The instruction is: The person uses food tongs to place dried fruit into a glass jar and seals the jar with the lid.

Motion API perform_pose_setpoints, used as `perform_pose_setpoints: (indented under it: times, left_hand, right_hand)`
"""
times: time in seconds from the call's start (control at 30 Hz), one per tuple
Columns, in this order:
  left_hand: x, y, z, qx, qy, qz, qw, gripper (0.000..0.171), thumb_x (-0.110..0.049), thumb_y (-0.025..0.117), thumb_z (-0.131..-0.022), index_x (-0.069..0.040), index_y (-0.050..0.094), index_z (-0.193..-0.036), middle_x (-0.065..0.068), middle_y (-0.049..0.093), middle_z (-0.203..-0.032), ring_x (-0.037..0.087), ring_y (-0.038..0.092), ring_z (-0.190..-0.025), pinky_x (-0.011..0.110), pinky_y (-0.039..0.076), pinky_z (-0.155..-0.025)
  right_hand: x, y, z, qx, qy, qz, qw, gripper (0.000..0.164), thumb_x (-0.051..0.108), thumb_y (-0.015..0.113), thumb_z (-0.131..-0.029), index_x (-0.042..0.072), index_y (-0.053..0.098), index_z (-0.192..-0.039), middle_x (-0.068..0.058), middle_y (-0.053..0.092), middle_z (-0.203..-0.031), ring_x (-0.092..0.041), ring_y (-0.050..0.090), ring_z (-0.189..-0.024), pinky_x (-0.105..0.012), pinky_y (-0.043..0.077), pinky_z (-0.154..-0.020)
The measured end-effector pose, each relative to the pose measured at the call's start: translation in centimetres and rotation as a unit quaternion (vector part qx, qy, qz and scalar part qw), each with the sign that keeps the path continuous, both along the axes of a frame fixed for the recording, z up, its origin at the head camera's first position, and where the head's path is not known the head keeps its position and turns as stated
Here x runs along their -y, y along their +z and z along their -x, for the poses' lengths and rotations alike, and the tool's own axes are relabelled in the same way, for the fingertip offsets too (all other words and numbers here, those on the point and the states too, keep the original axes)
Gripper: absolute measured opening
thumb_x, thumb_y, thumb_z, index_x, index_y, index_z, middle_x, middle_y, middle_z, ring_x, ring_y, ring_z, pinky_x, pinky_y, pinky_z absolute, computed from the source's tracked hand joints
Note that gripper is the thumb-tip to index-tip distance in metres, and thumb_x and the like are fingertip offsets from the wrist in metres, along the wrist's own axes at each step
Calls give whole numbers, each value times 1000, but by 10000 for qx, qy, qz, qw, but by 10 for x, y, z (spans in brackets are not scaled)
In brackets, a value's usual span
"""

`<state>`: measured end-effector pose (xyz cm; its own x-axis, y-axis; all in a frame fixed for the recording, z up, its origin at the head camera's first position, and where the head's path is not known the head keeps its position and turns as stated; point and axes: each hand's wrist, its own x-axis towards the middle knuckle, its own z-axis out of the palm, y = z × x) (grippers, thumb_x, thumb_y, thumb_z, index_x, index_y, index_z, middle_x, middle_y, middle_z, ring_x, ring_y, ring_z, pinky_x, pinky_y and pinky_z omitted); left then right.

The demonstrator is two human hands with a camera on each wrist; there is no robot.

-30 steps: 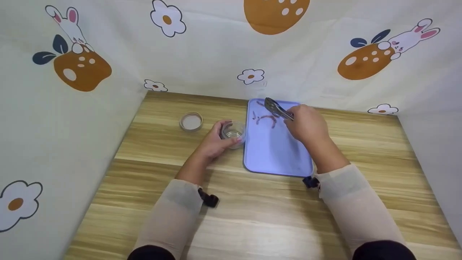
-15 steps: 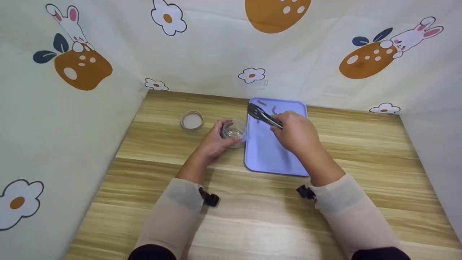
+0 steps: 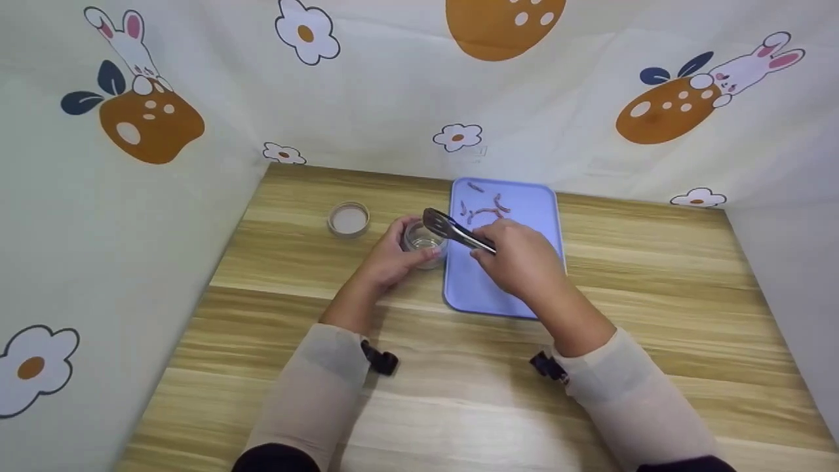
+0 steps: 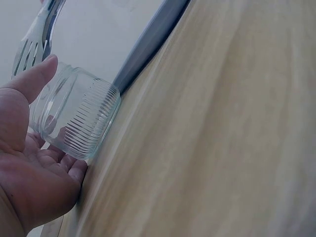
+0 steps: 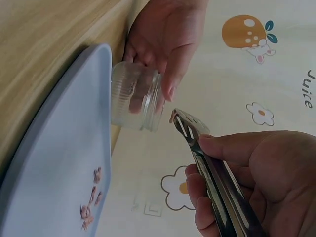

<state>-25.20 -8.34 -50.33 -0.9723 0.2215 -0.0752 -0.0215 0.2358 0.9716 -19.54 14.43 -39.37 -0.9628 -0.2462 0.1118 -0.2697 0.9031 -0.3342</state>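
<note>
My left hand (image 3: 388,257) grips a clear glass jar (image 4: 89,118), thumb on one side and fingers round the other. The jar stands upright on the table, its mouth uncovered, beside the left edge of the blue tray (image 3: 491,288). With my right hand (image 3: 521,259) I hold metal tongs (image 5: 212,168), their slotted tips over the jar's mouth in the head view. A small reddish-brown piece (image 5: 173,115) shows between the tips in the right wrist view. Several thin reddish-brown strips (image 3: 485,210) lie on the far part of the tray.
A round lid (image 3: 349,219) lies on the wooden table (image 3: 432,367) to the left of the jar. Patterned cloth (image 3: 380,98) walls in the table at the back and both sides.
My right hand has carried the tongs left and nearer, from over the tray's strips to over the jar. The left hand and the jar have stayed in place.
</note>
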Motion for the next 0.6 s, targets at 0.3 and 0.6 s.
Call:
perform_pose_setpoints:
  times: [0.3,0.6]
  left_hand:
    - [1,1,0,122,31,-162,9998,83,-45,88,-70,-27,45,-139,3,49,-145,23,38,-142,43,19,-123]
    - [0,1,2,247,-154,-225,9993,88,-42,85,-75,-24,38,-147,4,41,-154,22,30,-148,41,12,-125]
  right_hand:
    - [5,0,-2,37,129,-6,9999,32,30,74,-87,20,73,-117,-3,73,-106,-23,68,-97,-46,54,-83]
    - [2,1,-1,-86,141,-32,9999,30,29,75,-86,20,74,-115,-3,73,-105,-23,69,-98,-46,54,-84]
